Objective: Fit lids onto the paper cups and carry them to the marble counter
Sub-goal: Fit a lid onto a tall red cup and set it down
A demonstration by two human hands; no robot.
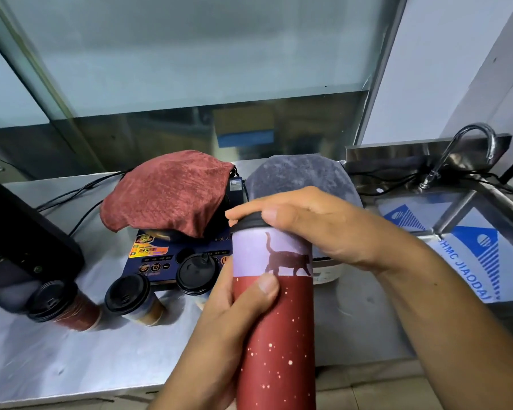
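Right, nearest to us we've got the tall cat-print paper cup (274, 315) held up in front of the chest, off the steel counter (57, 350), long axis close to vertical with the top tipped slightly away and left. Our left hand (219, 329) is wrapped round the red lower half, thumb across the front just under the cat band, so it's carrying the weight. Our right hand (314, 229) comes in from the right and sits over the top, fingers curled on the black lid (249, 221), palm covering most of it. We can't tell whether the rim has snapped down all round; the far side is hidden by the fingers. The relation that matters: lid axis and cup axis look lined up, press direction is straight down the cup into the left hand's grip, and the right hand is the one on the lid. Our read is we're at the seating step for this cup, with the carry not yet done. Further out on the counter, left of the held cup, three more cups (131, 300) stand with black lids on, well apart from our hands. Behind them a flat blue appliance (160, 258) with a red cloth (166, 199) over it, a grey cloth (302, 179) beside that, then the sink (471, 232) and tap (468, 149) far right. No marble counter in view, so carry direction is unknown.
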